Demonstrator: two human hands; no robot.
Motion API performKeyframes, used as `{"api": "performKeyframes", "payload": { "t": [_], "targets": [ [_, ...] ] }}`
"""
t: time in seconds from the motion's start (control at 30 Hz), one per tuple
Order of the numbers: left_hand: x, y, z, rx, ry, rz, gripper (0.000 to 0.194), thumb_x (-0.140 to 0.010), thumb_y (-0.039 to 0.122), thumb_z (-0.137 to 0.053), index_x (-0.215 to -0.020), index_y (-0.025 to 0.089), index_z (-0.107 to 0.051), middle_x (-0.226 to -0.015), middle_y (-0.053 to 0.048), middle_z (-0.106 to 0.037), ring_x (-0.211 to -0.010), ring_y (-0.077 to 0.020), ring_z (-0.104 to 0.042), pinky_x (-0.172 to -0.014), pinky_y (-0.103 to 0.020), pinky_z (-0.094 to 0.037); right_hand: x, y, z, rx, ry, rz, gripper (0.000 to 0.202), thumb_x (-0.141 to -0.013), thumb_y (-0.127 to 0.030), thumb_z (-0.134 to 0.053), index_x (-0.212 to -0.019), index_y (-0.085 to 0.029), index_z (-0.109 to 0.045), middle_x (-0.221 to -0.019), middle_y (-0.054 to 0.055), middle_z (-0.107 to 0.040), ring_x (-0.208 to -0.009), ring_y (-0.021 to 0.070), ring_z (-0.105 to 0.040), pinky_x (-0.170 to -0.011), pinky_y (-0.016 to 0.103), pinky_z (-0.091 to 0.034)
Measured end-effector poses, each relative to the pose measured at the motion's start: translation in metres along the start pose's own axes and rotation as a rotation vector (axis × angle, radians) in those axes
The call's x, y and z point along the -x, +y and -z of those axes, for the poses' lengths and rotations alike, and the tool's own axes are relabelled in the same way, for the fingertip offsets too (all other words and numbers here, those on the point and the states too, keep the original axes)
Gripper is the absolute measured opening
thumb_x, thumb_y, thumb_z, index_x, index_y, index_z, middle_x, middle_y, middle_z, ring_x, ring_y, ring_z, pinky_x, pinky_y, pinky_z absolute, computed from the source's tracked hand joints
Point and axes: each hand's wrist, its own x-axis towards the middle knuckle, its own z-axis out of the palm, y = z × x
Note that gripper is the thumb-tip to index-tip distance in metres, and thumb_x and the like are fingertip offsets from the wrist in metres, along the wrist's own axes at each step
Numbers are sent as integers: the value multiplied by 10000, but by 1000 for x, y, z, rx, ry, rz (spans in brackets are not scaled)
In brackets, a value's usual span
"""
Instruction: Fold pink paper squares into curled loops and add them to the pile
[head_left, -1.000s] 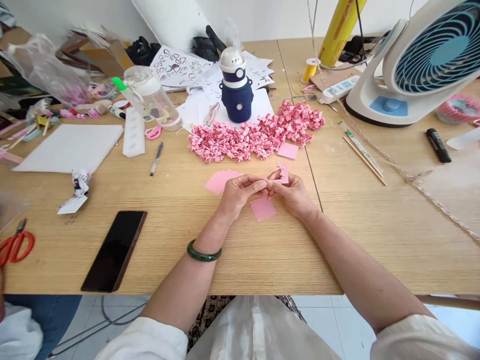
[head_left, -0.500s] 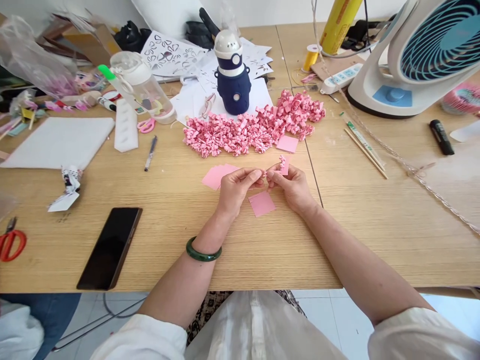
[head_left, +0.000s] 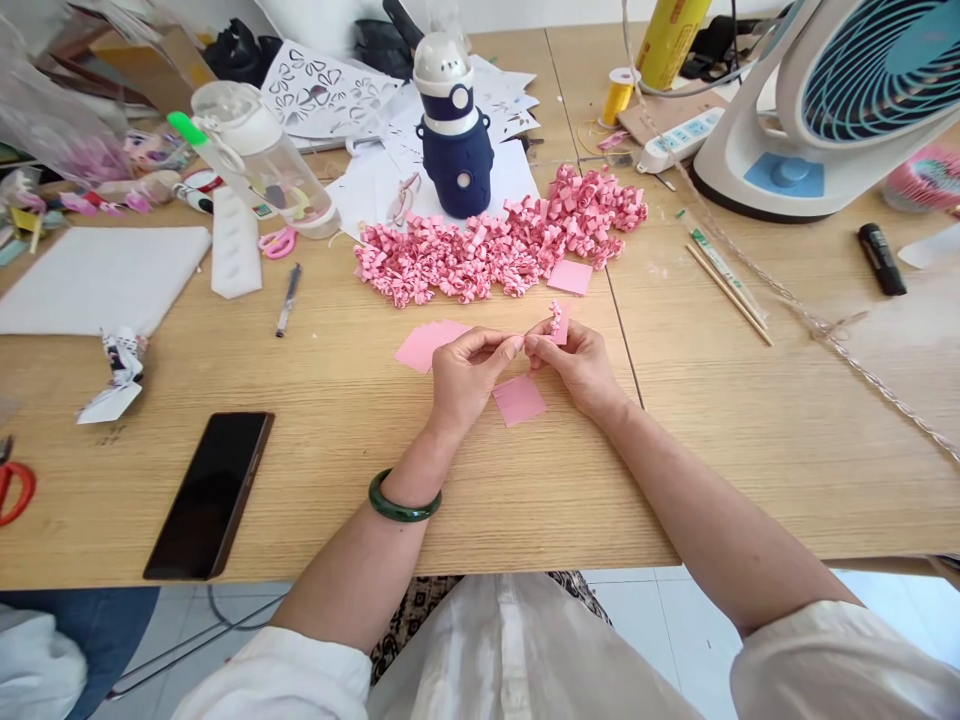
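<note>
My right hand (head_left: 581,367) is closed on a pink paper piece (head_left: 562,325) with a curled, fringed edge that rises above its fingers. Thumb and fingers of my left hand (head_left: 466,378) are pinched together at the same piece, and the fingertips of both hands nearly meet. What lies between the left fingertips is too small to make out clearly. Below the hands lies a pink paper square (head_left: 519,400). Left of them are fanned pink sheets (head_left: 427,345), partly behind my left hand. A long heap of curled pink paper (head_left: 465,255) lies beyond, with another pink square (head_left: 570,277) at its edge.
A navy bottle (head_left: 456,165) stands behind the heap, a clear bottle (head_left: 262,160) leans left of it. A black phone (head_left: 210,495) lies front left, near a pen (head_left: 289,300). At right are a fan (head_left: 780,150), wooden sticks (head_left: 727,293) and a marker (head_left: 881,260).
The view has shifted slightly, moving the desk items a little left and up. Both hands keep their pinch, with the fingertips now a little closer together.
</note>
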Motion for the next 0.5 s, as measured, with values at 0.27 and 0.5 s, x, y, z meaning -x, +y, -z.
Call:
{"api": "performKeyframes", "payload": {
  "t": [0.27,0.5],
  "targets": [
    [1,-1,1,19,-11,15,327,-893,487,-665,-957,196,-801,-989,-67,-770,-757,-138,-697,-698,-252,-585,0,3,0,16,46,30,289,-750,-411,-802,-741,-169,-644,-704,-22,-629,-549,77,-562,-554,231,-488],
    [1,-1,2,-140,-17,-249,103,-866,272,-726,-897,216,-807,-918,-35,-779,-882,-153,-710,-820,-271,-567,0,2,-1,14,26,26,284,-734,-403,-804,-731,-164,-652,-701,-21,-627,-560,70,-549,-558,217,-497]
  ]
}}
